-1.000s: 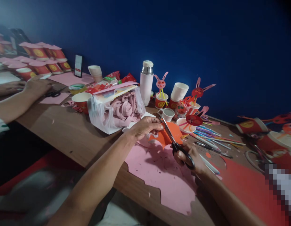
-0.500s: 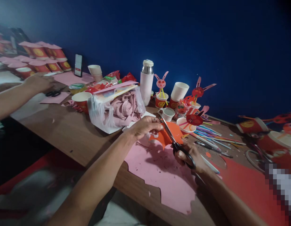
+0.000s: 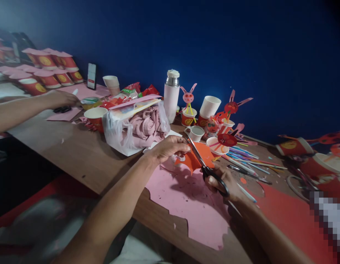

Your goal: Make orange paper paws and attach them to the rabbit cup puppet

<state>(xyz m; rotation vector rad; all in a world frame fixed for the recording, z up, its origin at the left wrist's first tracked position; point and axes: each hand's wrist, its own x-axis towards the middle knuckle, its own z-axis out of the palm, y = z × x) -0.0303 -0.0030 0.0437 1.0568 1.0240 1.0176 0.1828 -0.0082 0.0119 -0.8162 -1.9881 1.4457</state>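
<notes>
My left hand (image 3: 171,149) has its thumb and fingertips pinched together on the edge of a piece of orange paper (image 3: 205,150), right by the tip of the scissors (image 3: 216,179). My right hand (image 3: 224,179) is curled round their black handles, and the blades slant up and leftward across the orange paper; I can't tell how far apart they stand. The paper sits between my two hands, over a ragged-edged pink sheet (image 3: 193,216) sprinkled with dark scraps, which hangs past the edge of the counter (image 3: 76,157).

Just beyond the orange paper stand a handled white cup (image 3: 196,134) and a paper cup with a red rabbit face (image 3: 227,139) leaning over it. Pens and sticks (image 3: 248,158) lie scattered to the right of these, and nearer me on that side is a large red sheet (image 3: 291,220).

To the left of my left hand sits a clear plastic bag (image 3: 111,137) of folded pink material (image 3: 144,126), with a pale flask (image 3: 171,102) upright behind it. Further left a co-worker's hand (image 3: 64,98) reaches over the counter, near a propped phone (image 3: 91,77) and stacked red cups (image 3: 46,63) topped with pink paper. A dark blue wall (image 3: 227,44) rises behind everything.
</notes>
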